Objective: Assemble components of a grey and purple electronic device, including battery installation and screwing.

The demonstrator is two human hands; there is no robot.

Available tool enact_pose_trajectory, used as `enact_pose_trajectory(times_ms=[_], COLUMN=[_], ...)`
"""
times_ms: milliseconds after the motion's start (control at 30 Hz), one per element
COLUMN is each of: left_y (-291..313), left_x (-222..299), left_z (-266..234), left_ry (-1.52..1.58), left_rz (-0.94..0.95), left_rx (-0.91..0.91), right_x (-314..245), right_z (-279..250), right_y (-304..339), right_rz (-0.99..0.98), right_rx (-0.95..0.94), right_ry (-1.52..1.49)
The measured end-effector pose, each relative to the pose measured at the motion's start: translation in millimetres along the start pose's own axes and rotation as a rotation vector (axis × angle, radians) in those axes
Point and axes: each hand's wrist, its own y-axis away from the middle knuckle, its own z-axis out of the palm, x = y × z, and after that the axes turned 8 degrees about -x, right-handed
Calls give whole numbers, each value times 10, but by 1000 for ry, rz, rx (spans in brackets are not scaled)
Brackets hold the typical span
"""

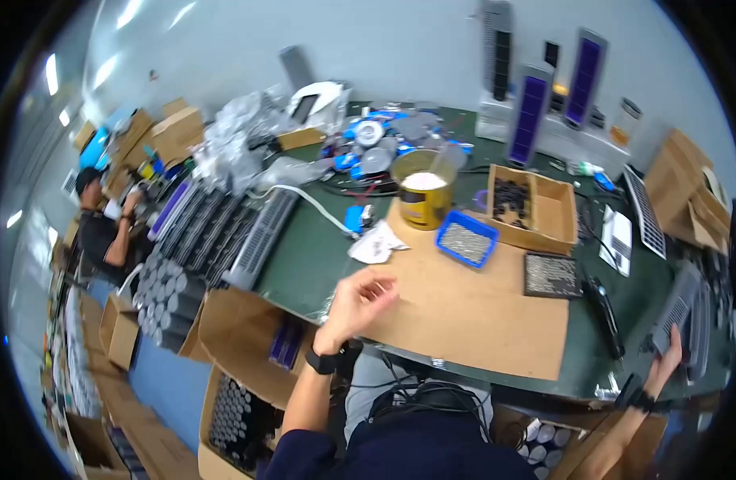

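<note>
My left hand (356,306) hovers over the near left edge of a brown cardboard sheet (472,312). Its fingers are loosely curved, the thumb stands apart, and I see nothing in it. At the far right of the bench, my right hand (666,360) grips the near end of a grey slotted housing (678,302). More grey housings stand close beside that one. A black electric screwdriver (605,317) lies between the cardboard and my right hand. On the sheet's far part sit a blue tray of small metal screws (466,240) and a dark square screw tray (551,275).
Behind the cardboard stand a yellow tin (424,210) and a wooden box (554,210) with small black parts. Dark slotted housings (216,228) line the left side. Open cartons (244,320) sit below the edge. Another person (104,228) works at far left.
</note>
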Motion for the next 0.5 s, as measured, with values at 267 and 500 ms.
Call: enact_pose_trajectory(times_ms=[267, 500], left_y=[392, 590], left_x=[-254, -376], left_z=[-1780, -3062], left_ry=[-27, -351], left_rz=[-112, -133], left_rx=[423, 688], right_x=[-8, 535], right_z=[2425, 3688], right_y=[2012, 3076], right_rz=[-88, 137], right_rx=[-147, -360], right_ry=[-217, -442])
